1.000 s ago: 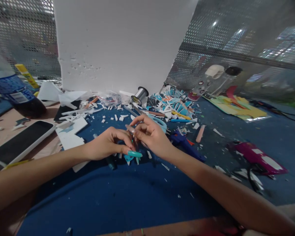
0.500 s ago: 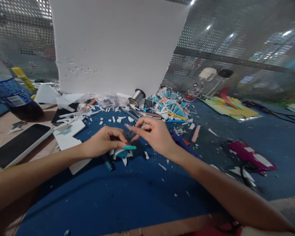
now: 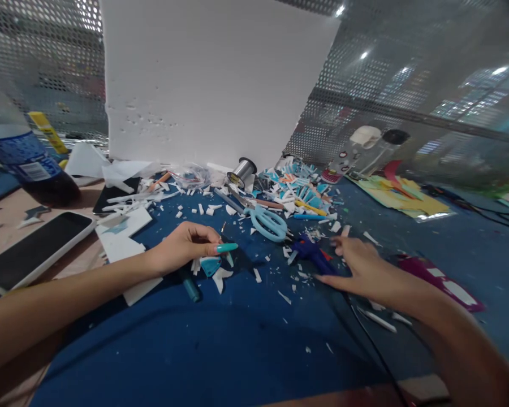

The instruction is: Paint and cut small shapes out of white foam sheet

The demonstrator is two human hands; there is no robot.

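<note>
Thin bit (image 3: 223, 227) is pinched by the left hand (image 3: 185, 247); glue gun (image 3: 307, 249) is straddled by the spread right hand (image 3: 360, 265), ungripped.
Probably light and stiff, best held by its handle (image 3: 322, 263).

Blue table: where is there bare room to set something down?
Widest is the front of the blue table, nearly bare but for small scraps, bordered by the teal marker and black cord. A smaller patch lies between the yellow papers and purple packet. It is crowded around the scissors, blue glue gun and scrap pile.

text: none legible | bottle label (image 3: 9, 151): barcode (image 3: 34, 171), lettering unreadable
</note>
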